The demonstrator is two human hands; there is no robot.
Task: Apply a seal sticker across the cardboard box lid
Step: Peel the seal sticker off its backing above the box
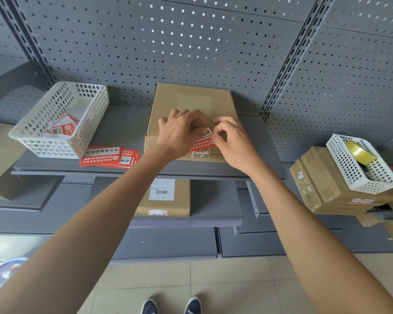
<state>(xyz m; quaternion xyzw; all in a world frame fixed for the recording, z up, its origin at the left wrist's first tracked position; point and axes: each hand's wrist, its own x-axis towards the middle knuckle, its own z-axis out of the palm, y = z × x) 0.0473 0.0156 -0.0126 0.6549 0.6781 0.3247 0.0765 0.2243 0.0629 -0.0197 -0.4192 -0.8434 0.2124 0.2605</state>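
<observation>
The red-and-white rectangular seal sticker (202, 141) lies over the near edge of the flat brown cardboard box (192, 105), which sits on the grey metal shelf (123, 130) against the pegboard back. Both hands are on it. The left hand (179, 132) rests palm down over the sticker's left part, fingers bent onto the lid, pressing rather than gripping. The right hand (230, 141) has thumb and forefinger curled together at the sticker's right end, seemingly pinching or rubbing that edge (whether it grips anything, I cannot tell).

By the look of it, the step in hand is placing and smoothing: the sticker seems set down across the lid's front seam, with torn white label remnants just below it on the box front. The next move likely calls for firm strokes outward from the middle, then folding the lower part over the front face so it bridges lid and body.

Left of the box, a fanned stack of red seal stickers (109, 156) lies on the shelf, beside a white plastic lattice basket (61, 120) holding more. Well to the right, another white basket with a yellowish tape roll (360, 152) sits atop cardboard boxes. A labelled box (163, 197) rests on the lower shelf. Nothing crowds the hands.
</observation>
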